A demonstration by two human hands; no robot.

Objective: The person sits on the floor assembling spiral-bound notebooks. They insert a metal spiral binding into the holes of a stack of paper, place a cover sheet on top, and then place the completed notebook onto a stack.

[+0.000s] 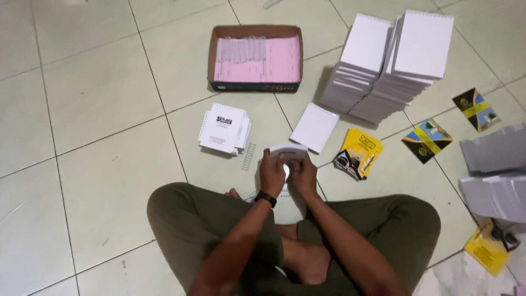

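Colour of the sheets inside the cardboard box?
Pink sheets in the brown box; head view.

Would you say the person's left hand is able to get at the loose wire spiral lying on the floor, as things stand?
Probably yes. The wire spiral lies on bare tile just left of the left hand, with nothing between them. That hand, though, is busy gripping the small white booklet together with the right hand, so it would have to let go first.

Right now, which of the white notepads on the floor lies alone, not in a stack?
The single white notepad just beyond the hands, its spiral edge at the top. The other notepads are piled: two tall stacks behind it and a small printed-cover pile to its left.
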